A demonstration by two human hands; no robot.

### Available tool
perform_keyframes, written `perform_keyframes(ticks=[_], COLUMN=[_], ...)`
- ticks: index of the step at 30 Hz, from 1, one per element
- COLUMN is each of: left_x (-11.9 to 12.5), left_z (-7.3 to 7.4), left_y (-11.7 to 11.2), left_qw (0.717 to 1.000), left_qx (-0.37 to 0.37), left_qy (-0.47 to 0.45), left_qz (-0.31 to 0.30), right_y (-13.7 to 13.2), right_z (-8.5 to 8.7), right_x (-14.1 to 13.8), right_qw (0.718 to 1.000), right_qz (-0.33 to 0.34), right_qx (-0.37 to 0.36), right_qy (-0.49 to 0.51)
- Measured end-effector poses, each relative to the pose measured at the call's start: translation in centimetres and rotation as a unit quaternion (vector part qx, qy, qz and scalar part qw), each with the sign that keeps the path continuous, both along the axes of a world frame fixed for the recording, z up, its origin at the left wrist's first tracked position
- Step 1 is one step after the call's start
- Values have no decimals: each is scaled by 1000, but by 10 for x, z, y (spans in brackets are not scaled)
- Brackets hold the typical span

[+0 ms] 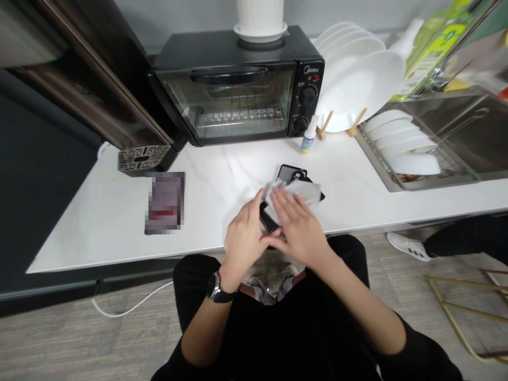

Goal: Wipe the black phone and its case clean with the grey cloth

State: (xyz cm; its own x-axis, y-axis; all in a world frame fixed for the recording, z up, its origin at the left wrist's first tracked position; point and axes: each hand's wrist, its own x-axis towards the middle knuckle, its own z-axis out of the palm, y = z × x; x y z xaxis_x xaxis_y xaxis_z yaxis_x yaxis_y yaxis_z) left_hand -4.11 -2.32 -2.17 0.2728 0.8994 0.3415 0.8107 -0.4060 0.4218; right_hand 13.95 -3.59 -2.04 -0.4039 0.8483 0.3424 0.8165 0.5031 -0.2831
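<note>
Smartphone (268, 219), black and partly covered, sits between my hands at the front edge of the worktop (214, 185), roughly midway along what shows of that edge. My left hand (244, 230), a dark watch (214, 287) on its wrist, closes around the phone's left side. My right hand (299, 227) lies with its fingers flat on a pale grey cloth (309, 191) over the phone, thumb spread toward my left hand; whether it pinches the cloth or only presses it, I cannot tell. Just beyond, farther from the front edge, a black phone case (286, 172) shows partly past the cloth. Toward the worktop's back edge, a small spray bottle (308, 138) stands upright between the Midea toaster oven (234, 100) and the racked white plates (357, 90).
</note>
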Motion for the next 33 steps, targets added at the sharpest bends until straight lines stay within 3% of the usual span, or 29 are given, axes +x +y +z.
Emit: perform_keyframes(ticks=[2,4,8,11,15,18,22,24,30,33], left_x=[-1,-1,1,2,-1,-1,2,2,-1,-1], left_z=[-1,-1,3,3,-1,-2,3,4,0,2], left_y=[0,0,-1,-1,-1,-1,-1,-2,-3,-4], left_qw=[1000,1000,1000,1000,1000,1000,1000,1000,1000,999], left_qx=[-5,-5,7,11,1,4,20,20,16,11], left_qy=[6,8,5,3,14,18,16,16,23,31], left_qz=[10,5,-6,0,6,7,0,6,14,14], right_y=[-12,-12,14,20,-5,-8,18,21,-9,0], right_z=[1,2,3,2,2,3,2,2,8,12], right_x=[-15,-11,30,32,-9,-9,26,26,-23,-9], right_qw=[998,996,999,996,999,997,998,994,997,997], right_qz=[66,86,-35,-88,39,78,-68,-108,68,25], right_qx=[-13,-22,-10,-2,-12,-19,-4,3,-23,-37], right_qy=[3,1,-1,-4,-4,4,17,15,31,69])
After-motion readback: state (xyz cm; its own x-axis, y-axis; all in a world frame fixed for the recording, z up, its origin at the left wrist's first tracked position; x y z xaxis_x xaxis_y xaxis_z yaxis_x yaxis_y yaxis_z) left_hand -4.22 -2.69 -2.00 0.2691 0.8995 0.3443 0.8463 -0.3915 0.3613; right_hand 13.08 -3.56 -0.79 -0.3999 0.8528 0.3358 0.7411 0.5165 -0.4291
